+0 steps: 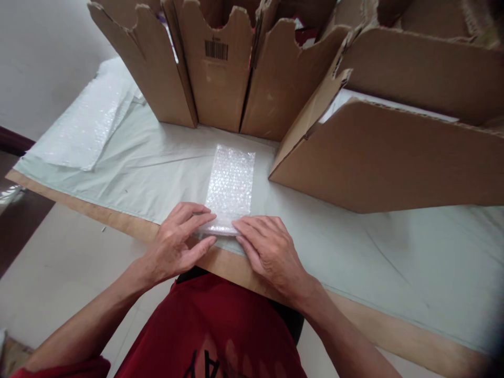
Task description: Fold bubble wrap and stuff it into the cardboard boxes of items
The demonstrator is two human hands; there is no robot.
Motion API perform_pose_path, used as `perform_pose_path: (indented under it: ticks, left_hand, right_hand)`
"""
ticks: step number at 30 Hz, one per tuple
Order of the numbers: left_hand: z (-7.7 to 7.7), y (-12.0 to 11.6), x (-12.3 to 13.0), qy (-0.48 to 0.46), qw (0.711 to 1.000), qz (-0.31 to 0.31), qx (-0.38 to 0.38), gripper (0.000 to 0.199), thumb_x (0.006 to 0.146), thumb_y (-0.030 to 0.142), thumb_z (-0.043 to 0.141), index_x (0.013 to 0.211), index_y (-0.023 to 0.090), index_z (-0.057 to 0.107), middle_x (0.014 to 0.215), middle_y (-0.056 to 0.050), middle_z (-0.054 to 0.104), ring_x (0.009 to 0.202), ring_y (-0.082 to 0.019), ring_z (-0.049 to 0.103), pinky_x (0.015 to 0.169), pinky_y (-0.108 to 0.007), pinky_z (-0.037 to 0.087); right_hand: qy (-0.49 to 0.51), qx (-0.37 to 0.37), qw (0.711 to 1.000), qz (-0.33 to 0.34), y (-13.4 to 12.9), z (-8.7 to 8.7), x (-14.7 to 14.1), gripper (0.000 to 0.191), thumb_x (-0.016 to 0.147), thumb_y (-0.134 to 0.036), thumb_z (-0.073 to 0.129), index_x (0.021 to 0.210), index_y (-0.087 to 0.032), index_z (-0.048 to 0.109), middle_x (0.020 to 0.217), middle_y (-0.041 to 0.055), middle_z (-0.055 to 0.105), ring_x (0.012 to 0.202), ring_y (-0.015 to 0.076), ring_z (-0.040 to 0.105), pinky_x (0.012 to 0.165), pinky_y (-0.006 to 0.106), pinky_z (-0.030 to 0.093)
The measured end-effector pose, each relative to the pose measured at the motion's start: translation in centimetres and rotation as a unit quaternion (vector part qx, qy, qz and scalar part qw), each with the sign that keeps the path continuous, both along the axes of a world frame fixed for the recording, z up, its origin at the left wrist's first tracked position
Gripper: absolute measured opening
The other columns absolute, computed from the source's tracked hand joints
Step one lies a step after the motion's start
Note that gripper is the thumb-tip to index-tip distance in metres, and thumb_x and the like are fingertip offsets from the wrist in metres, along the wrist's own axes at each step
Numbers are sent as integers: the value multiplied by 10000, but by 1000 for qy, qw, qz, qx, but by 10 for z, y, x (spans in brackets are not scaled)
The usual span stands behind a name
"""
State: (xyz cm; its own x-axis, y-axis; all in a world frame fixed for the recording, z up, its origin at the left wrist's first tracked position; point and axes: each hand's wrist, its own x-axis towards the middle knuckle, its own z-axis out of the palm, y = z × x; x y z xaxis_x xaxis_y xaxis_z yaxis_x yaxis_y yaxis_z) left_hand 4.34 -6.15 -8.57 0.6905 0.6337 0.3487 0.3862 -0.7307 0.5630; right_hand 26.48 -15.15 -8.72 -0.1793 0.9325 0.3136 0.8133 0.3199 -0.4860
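Note:
A small clear bubble-wrap pouch (pixel 231 184) lies flat on the pale green cloth of the table (pixel 157 173), its long side pointing away from me. My left hand (pixel 177 242) and my right hand (pixel 268 247) rest palm down at its near end, fingertips pressing on the pouch's near edge from either side. The fingers of both hands are stretched out and nearly meet at the pouch's near corner. Neither hand lifts the pouch off the cloth.
Several tall cardboard bins (pixel 220 68) stand along the back of the table. A large cardboard box (pixel 386 157) lies angled at the right. A stack of bubble-wrap sheets (pixel 86 123) lies at the far left. The table's wooden edge (pixel 118 220) runs close to my body.

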Motion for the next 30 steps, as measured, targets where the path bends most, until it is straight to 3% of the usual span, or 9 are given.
perform_pose_path:
  ticks: [2,5,9,11,15,19,23,30]
  left_hand:
    - [2,-2,-4,-3,999,-32,-18,280,959,179,640,1238,167,647,1092,-101,694,1026,-220,641,907,-380,541]
    - [0,0,-2,-3,999,-14,-35,244,985,167,599,1224,164,649,948,-58,710,868,-178,651,799,-329,547]
    - [-6,11,10,13,998,50,-20,229,985,215,601,1183,126,675,811,-24,668,711,-150,624,645,-271,529]
    - [-10,16,16,18,998,62,-10,238,980,216,593,1179,117,679,858,-38,672,687,-140,621,607,-259,524]
    - [-13,18,19,10,997,82,4,247,987,221,581,1206,143,668,1124,-106,662,788,-145,664,713,-294,583]
    - [-5,9,11,-18,999,27,15,280,969,267,639,1232,170,649,1197,-141,642,1107,-250,650,929,-411,575]
    - [2,3,6,-18,999,-40,-17,279,974,222,628,1251,184,624,1039,-88,710,951,-208,663,839,-365,568]
    - [-15,23,36,38,998,37,28,264,991,300,600,1204,161,667,902,-71,714,843,-217,653,807,-384,561]
  right_hand:
    - [38,-57,998,7,-1,5,3,220,1033,-156,527,1196,-162,676,1100,55,777,951,220,694,841,385,498]
    - [61,-109,992,-13,0,10,5,223,1041,-196,529,1210,-199,675,1118,37,780,957,212,709,861,376,510]
    - [17,17,995,-97,1,6,5,220,1052,-264,530,1197,-180,673,1151,102,751,1014,247,692,860,396,505]
    - [-19,60,994,-94,2,1,5,220,1038,-269,560,1201,-167,666,1167,127,735,1025,261,675,859,406,499]
    - [-83,35,996,-22,4,-5,4,249,1005,-221,589,1237,-158,657,1305,153,689,1181,308,618,933,446,481]
    - [-29,-10,999,-14,3,3,7,232,1033,-199,534,1218,-190,675,1141,89,759,1047,250,660,916,414,470]
    - [25,-112,993,-13,-3,15,10,216,1029,-233,547,1182,-206,697,987,45,776,891,217,662,847,384,477]
    - [-70,10,992,-101,-12,7,5,267,1010,-271,557,1236,-178,666,1195,139,701,1044,291,630,870,437,466]
